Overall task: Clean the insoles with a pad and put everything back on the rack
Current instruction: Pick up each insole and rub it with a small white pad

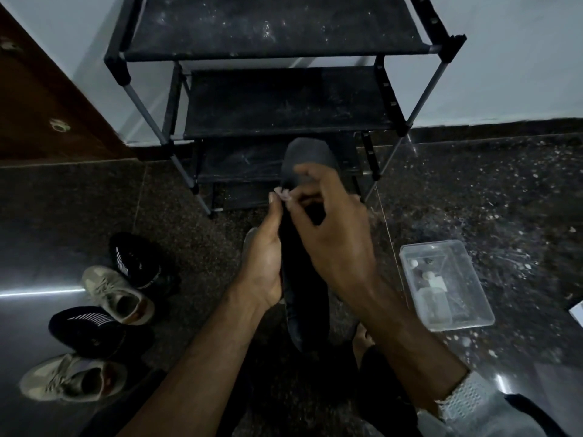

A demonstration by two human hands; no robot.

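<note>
So nearest to the camera you've got the insole, dark and long, held up off the floor in the middle of the view, heel end toward the person and toe end pointing away at the rack. The left hand cups it along its left edge from underneath, fingers curled round the side. Looks thin and bendy to me, foam-ish, basically weightless, so my guess is it'll flop or fold if you only grab one end. Supporting it mid-length like this seems the right call, and pressing hard on the unsupported toe would probably just bend it.

The right hand is over the upper half, with thumb and fingertips pinched on a small pale thing that I take to be the pad. It's tiny and partly hidden, so I can't say much about it beyond soft and light. Easy to drop, I'd think.

Off to the left on the floor are four shoes: two black shoes and two tan sneakers, laid alternately. On the right, a clear plastic box with small bits inside that I can't make out.

Farthest away the rack stands against the wall, black fabric shelves looking dusty, nothing on the ones I can see.
</note>
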